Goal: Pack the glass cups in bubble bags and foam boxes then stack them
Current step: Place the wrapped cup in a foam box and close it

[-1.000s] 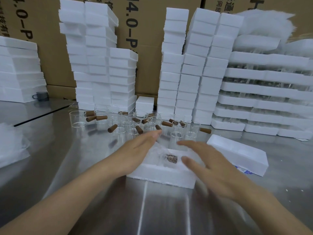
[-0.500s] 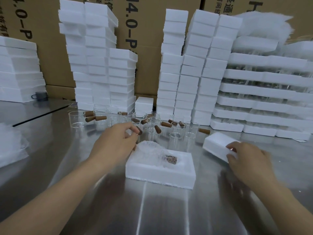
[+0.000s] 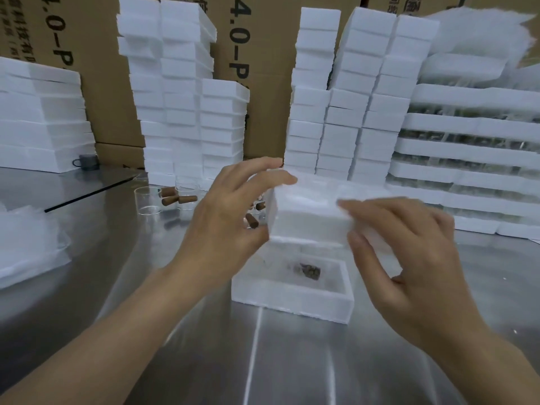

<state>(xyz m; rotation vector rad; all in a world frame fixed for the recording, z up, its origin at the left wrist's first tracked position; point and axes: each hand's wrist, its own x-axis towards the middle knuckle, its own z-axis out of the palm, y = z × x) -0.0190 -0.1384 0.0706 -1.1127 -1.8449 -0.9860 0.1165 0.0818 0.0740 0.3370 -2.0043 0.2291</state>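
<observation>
A steel table (image 3: 87, 287) fills the lower frame, and brown cartons (image 3: 87, 39) stand like a wall behind it along the top. At the far left a low stack of foam slabs (image 3: 41, 118) sits at the table's back, with a small grey mug (image 3: 87, 161) just beside its foot. A heap of bubble bags (image 3: 26, 244) lies at the lower left edge. A thin dark strip (image 3: 90, 194) slants across the steel toward a tall foam stack (image 3: 175, 97), with glass cups (image 3: 147, 200) with brown handles crowded at its base. In the centre the left hand (image 3: 225, 226) grips the left end of a foam lid (image 3: 309, 214), thumb at its lower edge and fingers curled over the top. The lid is held in the air, tilted, over the open foam box (image 3: 292, 302) that rests on the table at lower centre. Whether its far edge touches the box I cannot tell. In the box lies a bagged cup (image 3: 306, 270), its dark handle showing through. The right hand (image 3: 409, 258) holds the lid's right end, fingers spread over its front and thumb tucked beneath. Behind rise foam towers (image 3: 344, 112), then layered foam trays (image 3: 473, 150) at the right edge. Steel shows along the bottom edge before the box and between the bag heap and the left forearm.
</observation>
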